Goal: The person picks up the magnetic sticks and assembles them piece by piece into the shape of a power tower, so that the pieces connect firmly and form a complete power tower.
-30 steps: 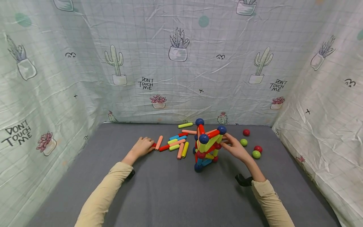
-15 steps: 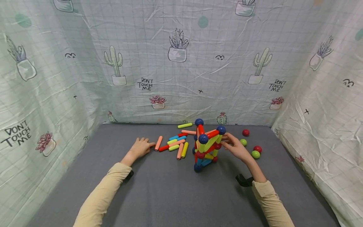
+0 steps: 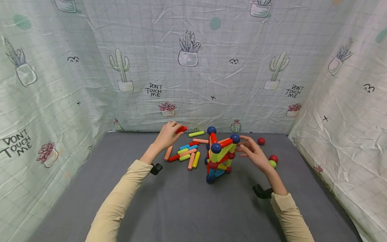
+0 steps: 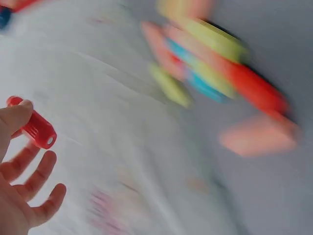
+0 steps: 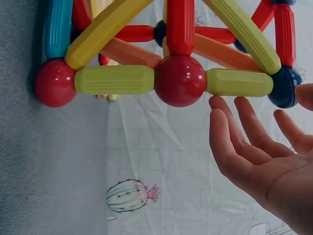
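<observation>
My left hand [image 3: 168, 135] is raised over the back of the table and pinches a short red magnetic rod [image 4: 35, 126] between thumb and fingers, the other fingers spread. A tower of magnetic rods and balls [image 3: 222, 158] stands upright, with blue balls at its top corners. Beside its right side is my right hand [image 3: 255, 156], fingers loosely bent and holding nothing. In the right wrist view its fingertips lie right at an upper yellow-green rod [image 5: 239, 82], and the thumb is close to a blue ball [image 5: 285, 87].
Loose rods [image 3: 187, 153] in several colours lie left of the tower, with a yellow-green rod [image 3: 196, 134] near the back edge. Right of the right hand are a red ball [image 3: 261, 141] and a red and green pair [image 3: 273, 158]. A patterned cloth [image 3: 211, 84] hangs behind the table.
My left hand has picked up the red rod from the table's left side and moved up and right with it. The right hand has shifted slightly, its fingers a little more spread.
</observation>
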Demonstrator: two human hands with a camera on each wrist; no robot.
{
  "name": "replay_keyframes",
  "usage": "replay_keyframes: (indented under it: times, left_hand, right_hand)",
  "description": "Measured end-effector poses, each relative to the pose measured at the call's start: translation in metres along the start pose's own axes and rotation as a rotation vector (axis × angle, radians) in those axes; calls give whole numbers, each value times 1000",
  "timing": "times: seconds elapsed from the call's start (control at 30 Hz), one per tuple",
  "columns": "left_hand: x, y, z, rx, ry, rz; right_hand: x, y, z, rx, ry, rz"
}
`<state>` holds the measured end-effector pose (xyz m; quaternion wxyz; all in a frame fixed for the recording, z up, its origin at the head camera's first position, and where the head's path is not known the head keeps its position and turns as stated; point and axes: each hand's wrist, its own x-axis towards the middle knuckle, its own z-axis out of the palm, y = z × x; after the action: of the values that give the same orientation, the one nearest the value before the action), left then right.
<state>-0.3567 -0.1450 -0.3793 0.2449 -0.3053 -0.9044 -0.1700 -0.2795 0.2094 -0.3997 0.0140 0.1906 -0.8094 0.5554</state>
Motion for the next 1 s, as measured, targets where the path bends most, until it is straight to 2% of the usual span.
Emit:
replay_keyframes:
  times: [0.07, 0.17, 0.23, 0.33, 0.4, 0.53, 0.63, 0.8, 0.9, 1.0]
  left_hand:
    - [19, 26, -9, -93, 46, 49]
    - [42, 60, -16, -189, 76, 133]
    - [54, 79, -16, -221, 69, 179]
    - [65, 97, -11, -217, 26, 219]
    - [69, 104, -4, -206, -18, 224]
    - [71, 110, 8, -154, -107, 191]
    - [72, 112, 12, -115, -144, 167]
    - [73, 118, 12, -8, -194, 169]
    - [75, 124, 10, 89, -245, 171]
    - [78, 128, 9, 148, -290, 168]
  right_hand:
    - [0, -2, 0, 5, 14, -9]
    - [0, -4, -1, 0, 25, -16]
    - [1, -5, -1, -4, 25, -15]
    - [1, -6, 0, -5, 26, -9]
    - [1, -7, 0, -2, 28, -10]
    - [2, -9, 1, 2, 39, -18]
    - [3, -9, 2, 3, 49, -23]
    - [3, -8, 5, 11, 79, -46]
    - [3, -7, 7, 11, 97, -56]
    - [4, -7, 7, 5, 109, -56]
